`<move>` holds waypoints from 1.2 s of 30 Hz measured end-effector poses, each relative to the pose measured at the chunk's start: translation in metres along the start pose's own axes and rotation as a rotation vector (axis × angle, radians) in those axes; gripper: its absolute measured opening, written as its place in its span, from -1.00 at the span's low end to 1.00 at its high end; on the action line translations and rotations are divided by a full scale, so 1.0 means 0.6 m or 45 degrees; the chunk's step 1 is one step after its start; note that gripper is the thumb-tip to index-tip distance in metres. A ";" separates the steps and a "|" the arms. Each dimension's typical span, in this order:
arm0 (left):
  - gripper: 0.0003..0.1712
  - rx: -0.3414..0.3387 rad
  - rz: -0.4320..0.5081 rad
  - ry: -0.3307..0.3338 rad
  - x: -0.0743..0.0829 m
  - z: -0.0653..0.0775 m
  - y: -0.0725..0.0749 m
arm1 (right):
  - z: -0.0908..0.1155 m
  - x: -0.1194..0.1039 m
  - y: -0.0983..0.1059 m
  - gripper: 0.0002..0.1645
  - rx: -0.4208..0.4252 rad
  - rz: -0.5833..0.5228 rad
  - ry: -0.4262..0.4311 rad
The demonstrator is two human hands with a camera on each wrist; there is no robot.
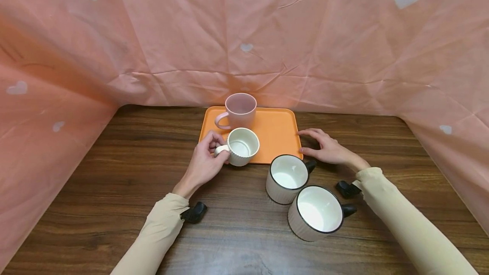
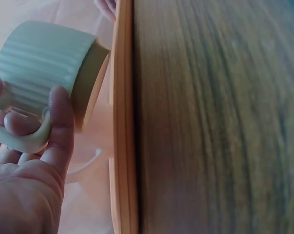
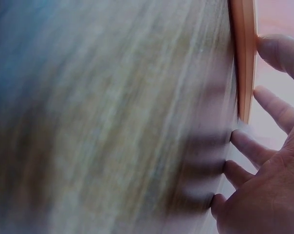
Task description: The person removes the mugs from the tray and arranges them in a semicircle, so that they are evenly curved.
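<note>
By its handle, my left hand [image 1: 203, 161] grips a small cream-white cup [image 1: 243, 144] with ribbed sides. The cup is tilted over the front left part of an orange tray [image 1: 278, 134]; in the left wrist view its base [image 2: 91, 83] angles toward the tray rim [image 2: 121, 122], and I cannot tell whether they touch. Behind it on the tray stands a pink mug [image 1: 241, 111], handle to the left. At the tray's right edge, my right hand [image 1: 328, 147] has its fingers spread; thumb and index fingertip touch the rim [image 3: 246, 58] while other fingertips rest on the table.
Two larger white ribbed mugs with black rims and black handles stand in front of the tray, one mug [image 1: 287, 180] close to its front edge and the other mug [image 1: 316, 213] nearer me. A pink cloth [image 1: 267, 33] with hearts encloses the dark wooden table [image 1: 145, 152].
</note>
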State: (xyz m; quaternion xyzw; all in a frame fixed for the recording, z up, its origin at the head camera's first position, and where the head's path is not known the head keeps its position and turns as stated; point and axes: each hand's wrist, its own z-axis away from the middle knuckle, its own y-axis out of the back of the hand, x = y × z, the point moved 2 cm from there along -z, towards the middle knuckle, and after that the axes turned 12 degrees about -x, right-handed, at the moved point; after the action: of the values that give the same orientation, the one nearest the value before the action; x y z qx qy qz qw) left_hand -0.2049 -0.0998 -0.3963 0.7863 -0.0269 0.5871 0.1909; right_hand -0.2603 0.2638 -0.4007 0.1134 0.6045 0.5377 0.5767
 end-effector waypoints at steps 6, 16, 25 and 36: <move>-0.84 -0.060 0.050 -0.003 0.008 0.008 -0.001 | -0.003 0.000 0.000 -0.32 -0.013 0.001 0.002; -0.84 -0.148 0.097 0.028 0.014 0.019 0.000 | -0.007 -0.001 -0.002 -0.30 -0.016 0.003 0.003; -0.85 -0.256 0.112 0.017 0.014 0.029 0.004 | -0.008 -0.002 -0.004 -0.31 -0.020 -0.007 0.023; -0.84 -0.406 0.089 -0.010 0.011 0.043 0.007 | -0.008 -0.002 -0.003 -0.32 -0.025 -0.014 0.024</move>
State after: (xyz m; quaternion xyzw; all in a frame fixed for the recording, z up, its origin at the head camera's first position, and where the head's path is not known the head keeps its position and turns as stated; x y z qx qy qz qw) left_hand -0.1803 -0.1113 -0.3949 0.7469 -0.1478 0.5784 0.2928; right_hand -0.2629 0.2599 -0.4023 0.0993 0.6050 0.5415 0.5752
